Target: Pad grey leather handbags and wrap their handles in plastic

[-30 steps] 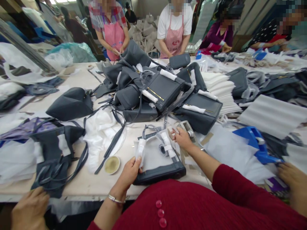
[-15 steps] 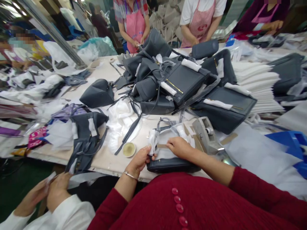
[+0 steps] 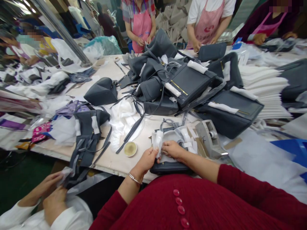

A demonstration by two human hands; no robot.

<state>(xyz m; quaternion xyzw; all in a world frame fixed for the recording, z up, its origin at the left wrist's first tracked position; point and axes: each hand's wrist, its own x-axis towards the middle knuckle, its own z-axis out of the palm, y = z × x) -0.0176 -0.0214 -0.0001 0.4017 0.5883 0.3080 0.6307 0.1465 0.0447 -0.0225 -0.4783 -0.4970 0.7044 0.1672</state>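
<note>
Head view, and let's take the round dish (image 3: 130, 149) as our landmark: where is the bag (image 3: 170, 168) under our hands?

Just to the right of the dish, lying on the table (image 3: 143, 138) close to our red top (image 3: 187, 195). We see its dark base facing us, with a pale surface behind.

What does our left hand (image 3: 149, 158) do?

It sits between the dish and the bag, gripping the lower end of a wrapped handle (image 3: 158, 139), thumb laid over the white covering.

And our right hand (image 3: 173, 149)?

That one is farther right of the dish, fingers curled in, fingertips up against the same handle. Whether anything is pinched between them, we cannot tell.

What else do we have about us?

Right of the dish, past the bag, stands a grey tape dispenser (image 3: 208, 137). Just beyond the dish lies a crumpled white sheet (image 3: 121, 121), and farther beyond, to its right, a pile of dark bags (image 3: 192, 82). Left of the dish we have a second bag (image 3: 86, 137) with white-covered handles.

Anyone close to us?

Yes: left of the dish and nearer to us, a co-worker's hands (image 3: 56, 198) hold something white, too blurred to name. Well beyond the dish stands a person in a pink apron (image 3: 142, 28).
</note>
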